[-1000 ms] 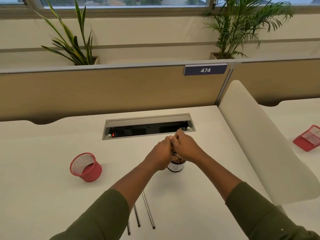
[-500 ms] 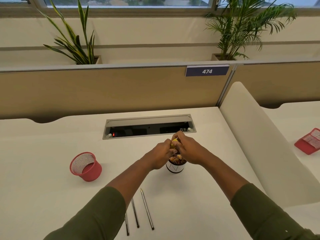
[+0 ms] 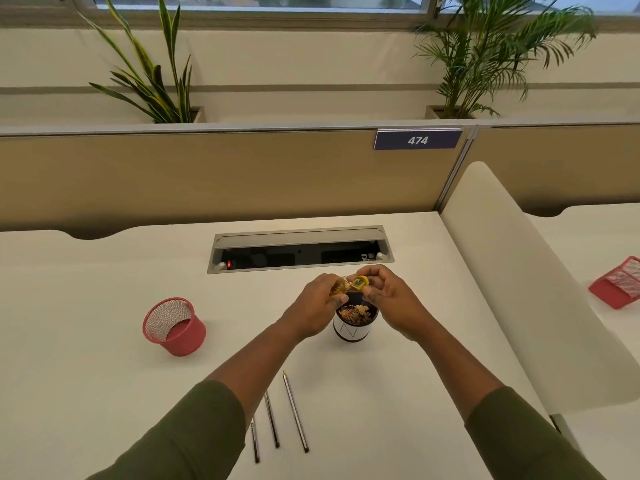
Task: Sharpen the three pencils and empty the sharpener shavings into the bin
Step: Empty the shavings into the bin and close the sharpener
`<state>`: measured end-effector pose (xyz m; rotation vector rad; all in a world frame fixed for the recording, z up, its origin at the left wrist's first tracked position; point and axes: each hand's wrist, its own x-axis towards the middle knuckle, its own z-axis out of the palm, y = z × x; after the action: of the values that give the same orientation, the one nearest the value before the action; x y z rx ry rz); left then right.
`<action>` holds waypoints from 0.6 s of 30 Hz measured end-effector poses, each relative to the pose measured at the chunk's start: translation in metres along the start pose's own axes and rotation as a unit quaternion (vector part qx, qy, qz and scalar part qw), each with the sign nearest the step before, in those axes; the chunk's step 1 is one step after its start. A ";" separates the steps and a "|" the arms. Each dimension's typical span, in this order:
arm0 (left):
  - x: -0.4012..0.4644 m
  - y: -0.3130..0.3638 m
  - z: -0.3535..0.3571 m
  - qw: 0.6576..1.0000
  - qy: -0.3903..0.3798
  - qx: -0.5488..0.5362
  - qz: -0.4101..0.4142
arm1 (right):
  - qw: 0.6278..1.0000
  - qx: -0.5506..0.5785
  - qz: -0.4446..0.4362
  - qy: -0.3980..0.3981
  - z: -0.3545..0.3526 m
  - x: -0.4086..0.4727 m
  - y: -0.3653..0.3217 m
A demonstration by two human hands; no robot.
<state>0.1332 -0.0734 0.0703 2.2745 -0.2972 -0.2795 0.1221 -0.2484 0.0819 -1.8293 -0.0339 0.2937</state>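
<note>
Over the small white bin (image 3: 352,332), which holds a heap of shavings, both hands have a yellow sharpener pulled apart. My left hand (image 3: 317,308) grips its clear shavings case (image 3: 338,289). My right hand (image 3: 388,299) pinches the yellow sharpener top (image 3: 359,283) just right of the case. Three grey pencils (image 3: 294,410) lie side by side on the white desk (image 3: 86,393) below my arms; my left forearm hides the upper ends of two of them.
A red mesh pen cup (image 3: 173,327) stands tilted at the left. A grey cable box (image 3: 299,249) is set into the desk behind my hands. A white divider (image 3: 519,289) bounds the desk on the right, with a red mesh tray (image 3: 620,287) beyond it.
My hands were pressed together over the bin a second ago. They have drawn apart, and the yellow top and the clear case now show as two separate parts.
</note>
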 end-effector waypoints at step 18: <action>0.009 0.011 -0.007 0.993 0.050 0.100 0.026 | 0.961 -0.261 -0.043 0.086 -0.002 -0.004 0.009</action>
<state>0.1423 -0.0780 0.0824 2.4638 -0.3443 -0.1115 0.1172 -0.2538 0.0745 -2.3648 -0.0754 0.0603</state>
